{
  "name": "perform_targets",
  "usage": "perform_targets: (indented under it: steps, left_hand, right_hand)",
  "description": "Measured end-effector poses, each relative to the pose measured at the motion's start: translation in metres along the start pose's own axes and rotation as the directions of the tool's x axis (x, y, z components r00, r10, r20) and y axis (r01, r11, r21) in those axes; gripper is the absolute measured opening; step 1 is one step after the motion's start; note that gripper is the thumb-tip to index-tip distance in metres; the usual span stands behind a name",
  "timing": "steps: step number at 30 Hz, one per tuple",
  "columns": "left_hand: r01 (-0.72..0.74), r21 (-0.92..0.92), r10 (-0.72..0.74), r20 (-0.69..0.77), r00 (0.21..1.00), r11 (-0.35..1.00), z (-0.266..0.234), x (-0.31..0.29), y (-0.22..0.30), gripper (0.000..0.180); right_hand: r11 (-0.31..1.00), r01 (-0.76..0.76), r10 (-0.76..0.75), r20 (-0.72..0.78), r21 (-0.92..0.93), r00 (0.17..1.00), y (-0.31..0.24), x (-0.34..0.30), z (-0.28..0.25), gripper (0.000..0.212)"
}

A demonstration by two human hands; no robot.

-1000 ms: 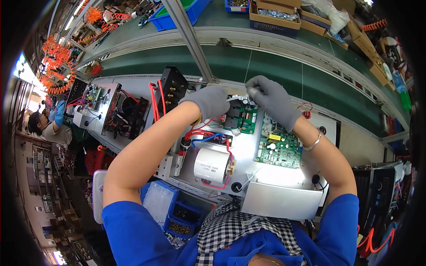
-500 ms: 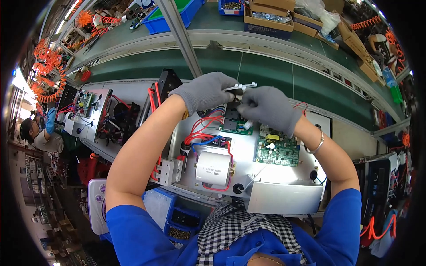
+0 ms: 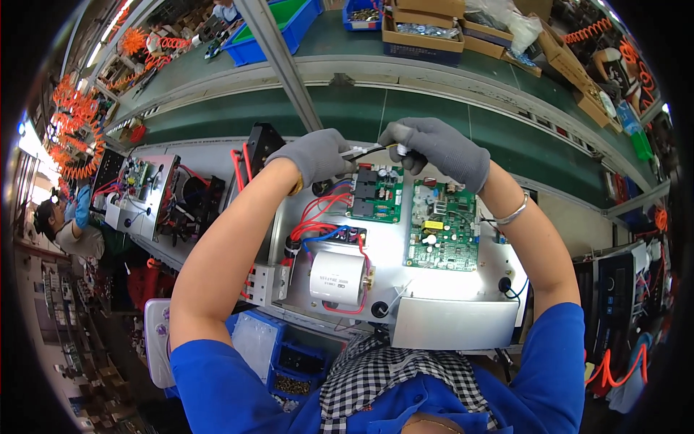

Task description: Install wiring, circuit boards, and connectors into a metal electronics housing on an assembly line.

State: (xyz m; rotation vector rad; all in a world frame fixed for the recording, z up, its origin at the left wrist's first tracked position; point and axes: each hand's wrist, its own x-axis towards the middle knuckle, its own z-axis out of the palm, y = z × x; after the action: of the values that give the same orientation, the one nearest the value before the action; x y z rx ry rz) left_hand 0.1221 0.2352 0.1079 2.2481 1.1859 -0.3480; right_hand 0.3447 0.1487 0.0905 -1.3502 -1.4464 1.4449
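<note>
My left hand (image 3: 318, 158), in a grey glove, is closed on a bundle of thin dark wires (image 3: 373, 151); some slim white strips, which look like cable ties (image 3: 353, 152), stick out from its fingers. In my gloved right hand (image 3: 447, 153), the fingers pinch the other end of the wires, with a small white connector (image 3: 402, 150) at the fingertips. Both hands are raised over the far edge of a metal chassis plate (image 3: 390, 242). Below them are a green relay board (image 3: 377, 210) and a larger green circuit board (image 3: 442, 249).
A white cylindrical capacitor (image 3: 337, 278), red wires (image 3: 318, 211) and a bent metal cover (image 3: 454, 323) are on the near part of the plate. Another chassis (image 3: 148, 195) stands left. An aluminium post (image 3: 282, 65) rises beyond, before cartons (image 3: 423, 40) and a blue bin (image 3: 296, 32).
My hands have moved apart, so the wires stretch between them and the relay board shows more fully. The white strips have drawn back toward my left hand. The view has shifted slightly.
</note>
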Motion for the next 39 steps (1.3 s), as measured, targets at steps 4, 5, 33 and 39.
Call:
perform_targets:
  steps: [4, 5, 33, 39]
  left_hand:
    - [-0.037, -0.078, 0.038, 0.009, 0.999, 0.996, -0.006, -0.004, 0.003, 0.034]
    - [-0.034, -0.229, 0.033, -0.007, 0.999, 0.973, -0.006, -0.009, 0.007, 0.034]
    - [-0.123, -0.323, 0.103, -0.078, 0.992, 0.939, 0.003, 0.004, -0.013, 0.035]
    - [-0.412, -0.184, 0.377, -0.198, 0.905, 0.892, 0.012, 0.008, -0.002, 0.04]
  right_hand:
    - [0.985, 0.05, -0.054, 0.018, 0.167, 0.998, 0.008, -0.011, -0.011, 0.04]
    - [0.979, 0.051, -0.06, 0.041, 0.198, 0.997, 0.012, -0.01, -0.013, 0.037]
    - [0.998, -0.052, 0.05, 0.087, 0.027, 0.995, 0.025, 0.013, 0.015, 0.033]
    - [0.997, -0.058, 0.051, 0.141, 0.05, 0.989, 0.03, 0.014, 0.016, 0.036]
